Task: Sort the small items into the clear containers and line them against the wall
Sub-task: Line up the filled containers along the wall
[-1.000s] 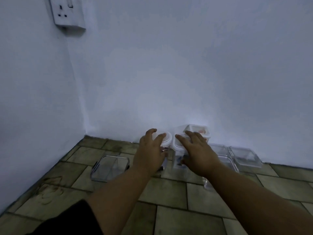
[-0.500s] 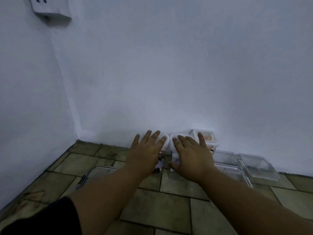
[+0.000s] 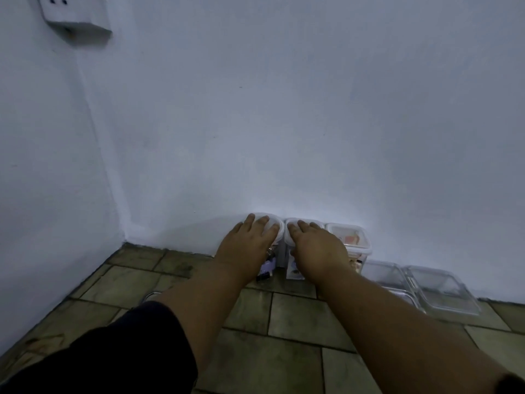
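Observation:
Three clear containers with white lids stand in a row at the foot of the wall. My left hand (image 3: 246,242) lies flat over the lid of the left container (image 3: 274,223), fingers spread. My right hand (image 3: 316,243) rests the same way on the middle container (image 3: 289,231). Small dark and pale items show through both containers' walls below my hands. The right container (image 3: 350,237), square-lidded, holds pinkish items and touches the wall; no hand is on it.
Flat clear lidded boxes (image 3: 437,291) lie on the tiled floor to the right, near the wall. Part of another clear box (image 3: 150,295) shows behind my left forearm. The room corner is at the left, with a wall socket (image 3: 71,15) high up.
Both hands have pushed the two containers away from me until they stand against the wall. The camera has tilted and moved closer, so the flat box at left is mostly hidden.

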